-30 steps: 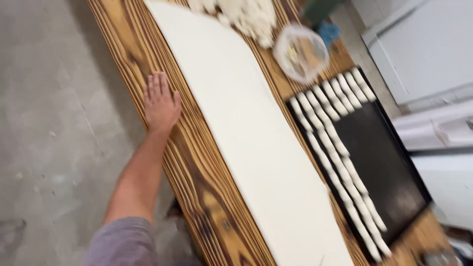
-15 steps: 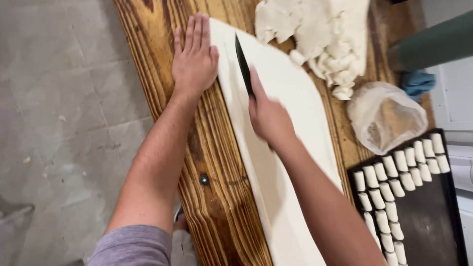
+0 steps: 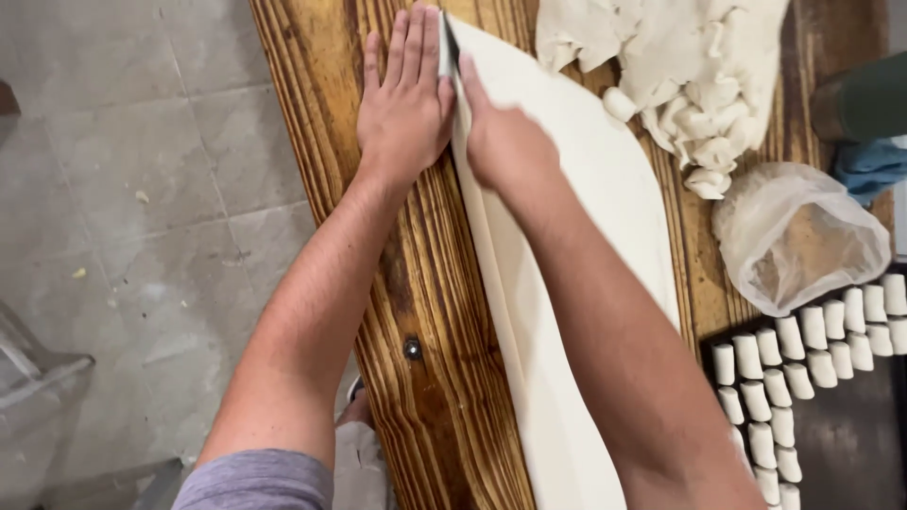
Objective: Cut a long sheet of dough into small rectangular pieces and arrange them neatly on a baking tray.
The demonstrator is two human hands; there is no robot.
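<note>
Head view: the left hand lies flat, fingers spread, on the wooden desk, pressed against the long edge of the pale dough sheet. The right hand, grip closed around a dark knife, has the blade at that same edge, just beside the left fingers. Dough scraps sit beyond, near a plastic bag and a tray of rolled pieces.
</note>
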